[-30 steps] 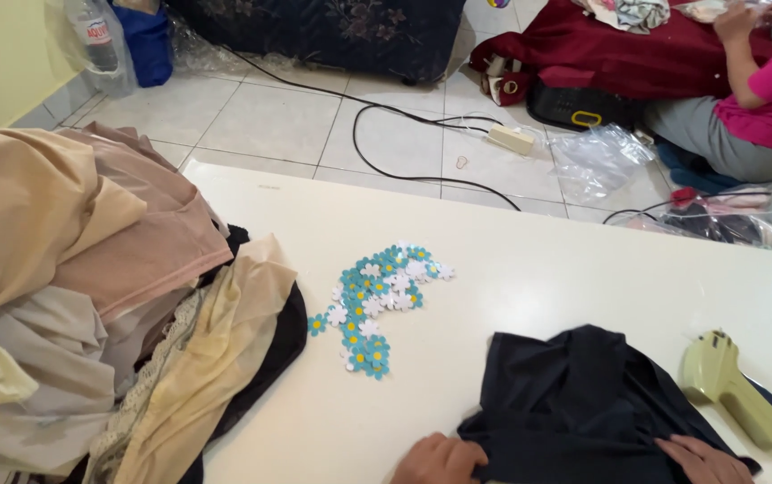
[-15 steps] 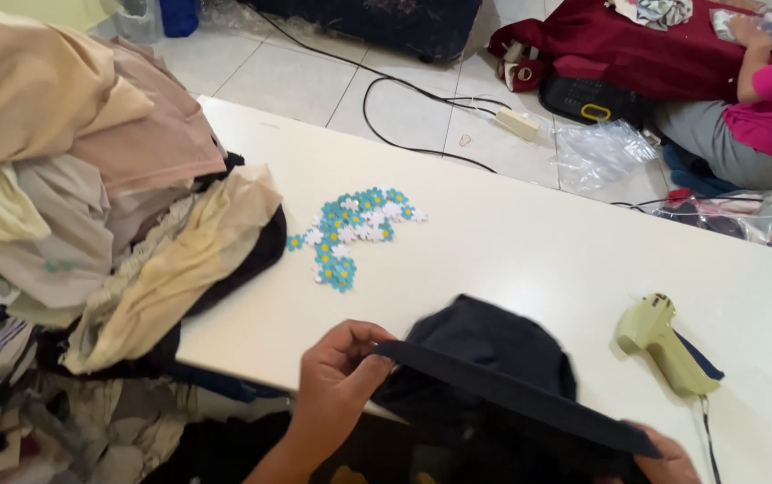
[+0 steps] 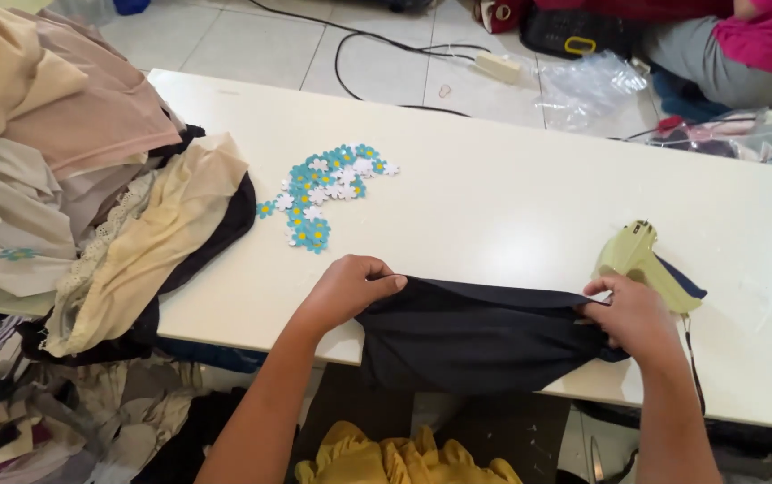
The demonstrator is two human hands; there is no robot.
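Nearest to me, below the table edge, a bunched yellow cloth (image 3: 395,457) lies in my lap area. Above it, at the near edge of the white table (image 3: 511,188), I hold a black cloth (image 3: 480,336) stretched between both hands. My left hand (image 3: 350,289) is curled into a loose fist, pinching the cloth's upper hem at its left end. My right hand (image 3: 633,314) is closed likewise, fingers pinching the same hem at its right end. The hem runs taut and nearly straight between the two grips. Below it the black cloth sags in a shallow curve, partly on the tabletop and partly hanging over the near edge. The fabric is plain, matt and dark, with soft folds and no pattern that I can see. Just beyond my right hand, touching or nearly touching it, lies a pale green tagging gun (image 3: 641,264). Farther in, left of centre, a cluster of small blue and white paper flowers (image 3: 323,193) lies flat on the table. A heap of beige, pink and cream garments (image 3: 72,170) covers the table's left end. Beyond the table, on the tiled floor, sit a black cable (image 3: 359,54) and a clear plastic bag (image 3: 588,85).
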